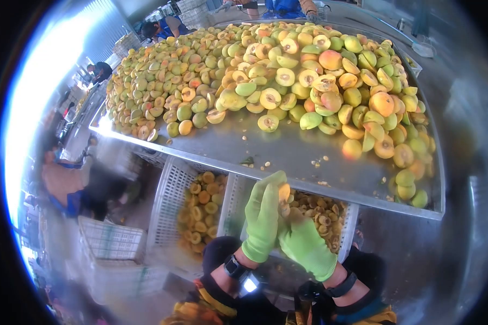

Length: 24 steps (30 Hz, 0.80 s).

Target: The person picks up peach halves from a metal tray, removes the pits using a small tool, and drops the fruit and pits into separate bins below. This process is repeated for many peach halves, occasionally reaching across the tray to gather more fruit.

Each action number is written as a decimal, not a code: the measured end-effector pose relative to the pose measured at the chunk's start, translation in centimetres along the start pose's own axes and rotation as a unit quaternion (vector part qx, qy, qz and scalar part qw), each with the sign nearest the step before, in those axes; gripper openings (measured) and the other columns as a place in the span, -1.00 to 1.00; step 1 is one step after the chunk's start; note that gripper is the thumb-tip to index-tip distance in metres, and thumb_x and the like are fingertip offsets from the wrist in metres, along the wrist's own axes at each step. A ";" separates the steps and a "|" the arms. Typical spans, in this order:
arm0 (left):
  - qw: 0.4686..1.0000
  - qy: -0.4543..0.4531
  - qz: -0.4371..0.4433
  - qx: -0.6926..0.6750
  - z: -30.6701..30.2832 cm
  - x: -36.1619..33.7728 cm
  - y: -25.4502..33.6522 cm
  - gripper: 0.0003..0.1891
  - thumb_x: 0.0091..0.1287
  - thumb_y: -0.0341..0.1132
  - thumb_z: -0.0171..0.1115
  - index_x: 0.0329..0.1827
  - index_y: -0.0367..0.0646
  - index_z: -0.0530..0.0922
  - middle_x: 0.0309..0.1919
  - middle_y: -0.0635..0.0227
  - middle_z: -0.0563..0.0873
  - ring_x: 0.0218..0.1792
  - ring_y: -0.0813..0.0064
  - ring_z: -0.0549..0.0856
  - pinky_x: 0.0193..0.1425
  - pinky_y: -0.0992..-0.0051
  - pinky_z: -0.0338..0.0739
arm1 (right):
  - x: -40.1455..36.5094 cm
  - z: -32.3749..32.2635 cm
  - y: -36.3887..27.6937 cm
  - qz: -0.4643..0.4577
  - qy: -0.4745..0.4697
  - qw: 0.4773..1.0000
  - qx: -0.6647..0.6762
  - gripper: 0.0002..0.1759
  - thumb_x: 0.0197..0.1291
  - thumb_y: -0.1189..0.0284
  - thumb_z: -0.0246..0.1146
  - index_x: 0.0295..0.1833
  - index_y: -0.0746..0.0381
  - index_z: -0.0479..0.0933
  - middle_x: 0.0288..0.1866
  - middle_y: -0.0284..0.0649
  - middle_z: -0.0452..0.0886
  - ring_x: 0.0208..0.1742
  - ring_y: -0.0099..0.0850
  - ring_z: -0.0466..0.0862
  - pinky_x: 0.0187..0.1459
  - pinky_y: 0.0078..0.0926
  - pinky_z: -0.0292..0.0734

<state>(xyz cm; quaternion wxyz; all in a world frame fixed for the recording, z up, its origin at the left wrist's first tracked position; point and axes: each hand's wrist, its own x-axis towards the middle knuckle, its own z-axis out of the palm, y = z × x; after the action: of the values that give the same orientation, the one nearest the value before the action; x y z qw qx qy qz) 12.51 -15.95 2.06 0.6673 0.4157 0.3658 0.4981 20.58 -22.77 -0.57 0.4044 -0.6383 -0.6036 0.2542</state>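
Sleeves (216, 295) | left hand (263, 214): grip holding fruit piece (284, 192) | right hand (307, 242): just below it, grip unclear

This is a fruit workshop, with a big metal table (287, 146) piled with cut fruit (270, 98), white crates (165, 206) and other people (65, 181) around.

On my feed I count one left hand (262, 219), one right hand (309, 248) and one piece of fruit (284, 193) at them. One tabletop (217, 142) carries more fruit halves (270, 98) than I can number. I make out two filled crates (165, 208) under its edge and at least three other people (171, 27).
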 end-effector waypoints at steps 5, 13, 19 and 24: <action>0.998 -0.040 -0.034 0.032 -1.1 1.6 0.4 -0.66 0.54 -0.21 0.04 0.07 -0.35 0.58 -0.06 0.27 0.69 -0.14 0.55 0.65 0.01 0.54 0.56 | 0.6 -2.2 -0.7 0.127 -0.103 0.963 0.214 -0.62 0.42 0.21 0.17 -0.27 0.37 0.49 -0.47 0.12 0.57 -0.43 0.05 0.60 -0.40 -0.18 0.47; 0.991 -0.052 -0.110 0.060 -2.6 1.9 -1.3 -0.65 0.52 -0.15 0.10 -0.07 -0.33 0.64 -0.24 0.32 0.72 -0.25 0.55 0.67 -0.13 0.52 0.56 | -1.1 0.3 3.2 -0.026 -0.076 0.996 0.031 -0.76 0.36 0.37 0.14 0.01 0.28 0.55 -0.49 -0.33 0.49 -0.61 -0.56 0.52 -0.52 -0.54 0.45; 0.969 -0.062 -0.184 -0.155 -2.3 1.4 -1.0 -0.66 0.50 -0.11 0.14 -0.08 -0.28 0.64 -0.29 0.36 0.71 -0.39 0.57 0.63 -0.30 0.55 0.54 | -0.8 0.1 3.1 -0.020 -0.110 0.992 0.062 -0.70 0.49 0.24 0.07 -0.09 0.27 0.53 -0.48 -0.29 0.54 -0.52 -0.59 0.56 -0.45 -0.51 0.49; 0.998 -0.038 -0.048 -0.011 -2.1 2.1 -1.6 -0.69 0.50 -0.18 0.12 -0.07 -0.29 0.64 -0.25 0.35 0.72 -0.31 0.61 0.64 -0.25 0.60 0.54 | -0.4 0.7 4.2 -0.106 -0.042 0.977 -0.179 -0.73 0.36 0.27 0.22 -0.10 0.29 0.54 -0.43 -0.18 0.55 -0.37 -0.33 0.59 -0.31 -0.34 0.47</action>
<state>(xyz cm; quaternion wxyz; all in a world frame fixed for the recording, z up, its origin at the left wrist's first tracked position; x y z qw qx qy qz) 11.70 -13.78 -0.42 0.7084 0.4087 0.3544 0.4533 22.38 -22.77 -4.48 0.2829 -0.6214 -0.7200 0.1247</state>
